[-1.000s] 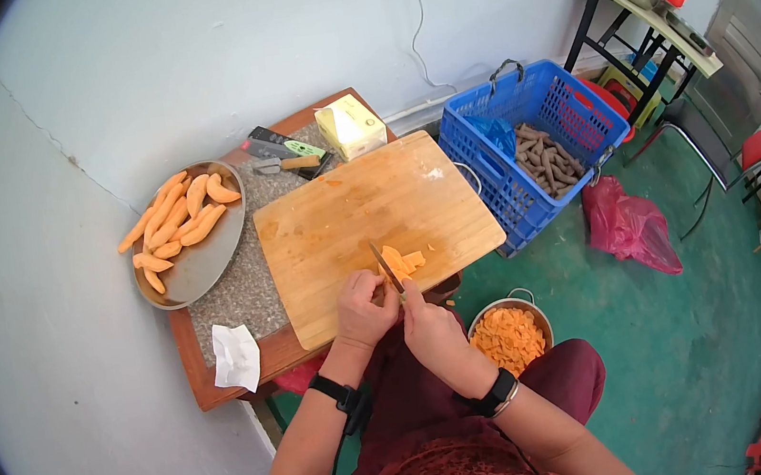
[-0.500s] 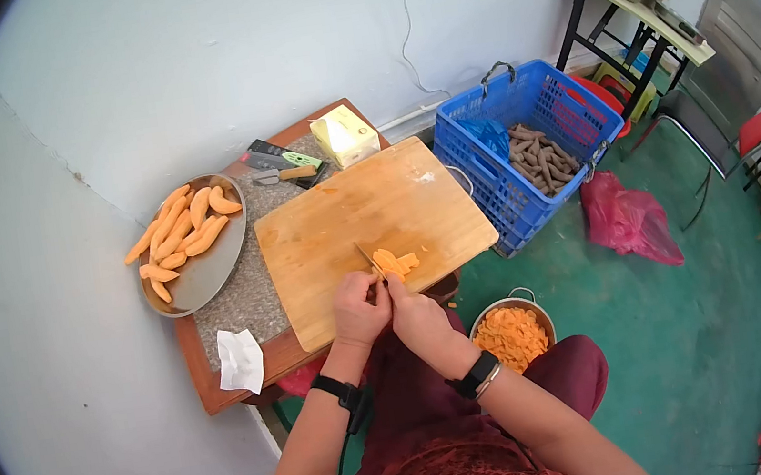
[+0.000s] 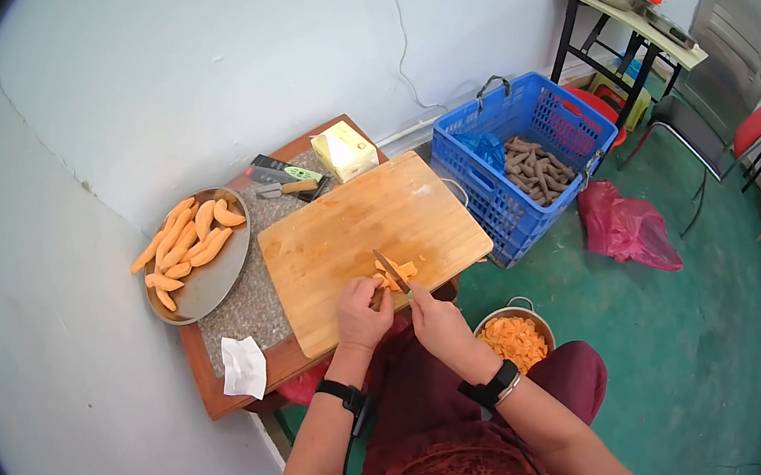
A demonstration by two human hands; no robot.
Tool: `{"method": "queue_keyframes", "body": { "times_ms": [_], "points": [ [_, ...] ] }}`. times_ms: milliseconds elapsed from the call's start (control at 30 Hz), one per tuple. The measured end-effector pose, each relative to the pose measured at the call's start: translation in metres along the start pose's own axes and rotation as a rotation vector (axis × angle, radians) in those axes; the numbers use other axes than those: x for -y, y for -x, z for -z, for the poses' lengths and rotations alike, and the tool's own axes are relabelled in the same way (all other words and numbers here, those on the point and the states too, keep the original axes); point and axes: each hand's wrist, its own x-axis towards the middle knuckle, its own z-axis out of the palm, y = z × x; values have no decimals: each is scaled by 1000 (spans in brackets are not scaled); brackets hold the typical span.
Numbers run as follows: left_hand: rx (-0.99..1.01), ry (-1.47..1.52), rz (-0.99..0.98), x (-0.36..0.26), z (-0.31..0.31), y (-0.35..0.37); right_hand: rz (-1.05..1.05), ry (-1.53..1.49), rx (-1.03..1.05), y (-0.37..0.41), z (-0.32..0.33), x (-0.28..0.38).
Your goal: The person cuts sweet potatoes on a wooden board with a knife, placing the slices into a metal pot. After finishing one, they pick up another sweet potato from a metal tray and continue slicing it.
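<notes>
Pinning a small pile of orange vegetable pieces (image 3: 397, 275) with the left hand (image 3: 364, 315), grip curled down and clamped on the pile near the front edge of the wooden cutting board (image 3: 350, 227). Holding a knife (image 3: 392, 270) in the right hand (image 3: 437, 319), grip closed around the handle, blade slanting up and away over the pieces, just beside the left fingertips. Seated at a small bench (image 3: 256, 312), board lying across its speckled top. Left of the board, a round metal tray (image 3: 205, 289) with whole peeled orange pieces heaped at its far side. Behind the board, a yellow box (image 3: 343, 149) and a peeler (image 3: 286, 189) near each other. At the bench's front left corner, a crumpled white tissue (image 3: 244, 366). On the green floor to the right, a blue plastic basket (image 3: 481, 200) of brown unpeeled roots, just beside the board's right edge, and a pink bag (image 3: 626, 226) past it. Beside the right knee, a metal bowl (image 3: 517, 312) filled with orange slices.
</notes>
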Motion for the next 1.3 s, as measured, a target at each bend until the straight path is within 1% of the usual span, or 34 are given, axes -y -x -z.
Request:
{"method": "queue_keyframes", "body": {
  "times_ms": [33, 133, 233, 433, 533, 567, 633, 733, 833, 1033, 1233, 1300],
  "points": [
    [-7, -8, -30, -1, 0, -1, -18, -8, 8, 0, 3, 2],
    [57, 30, 94, -11, 6, -4, -25, -17, 7, 0, 7, 5],
    [47, 7, 72, -5, 4, -1, -18, 1, 35, 4, 7, 11],
    [65, 35, 111, -3, 4, 0, 9, 96, 43, 12, -2, 13],
    [20, 25, 68, -1, 1, 1, 34, 207, 44, 17, -3, 17],
    [26, 32, 78, -1, 1, 1, 49, 253, 40, 18, -3, 18],
    [39, 48, 100, 0, 1, 2, 44, 250, 45, 20, -3, 20],
    [-9, 20, -14, 9, -3, 4, 44, 261, 48, 18, -4, 20],
    [-39, 16, -73, 11, -3, 3, 52, 295, 53, 15, -12, 15],
    [35, 86, 70, 9, -1, 2, 15, 302, 111, 6, -14, 21],
    [24, 62, -26, 15, -4, 2, 13, 319, 102, 4, -22, 17],
    [38, 51, -17, 15, -4, 3, 1, 328, 122, 4, -20, 18]
  ]
}}
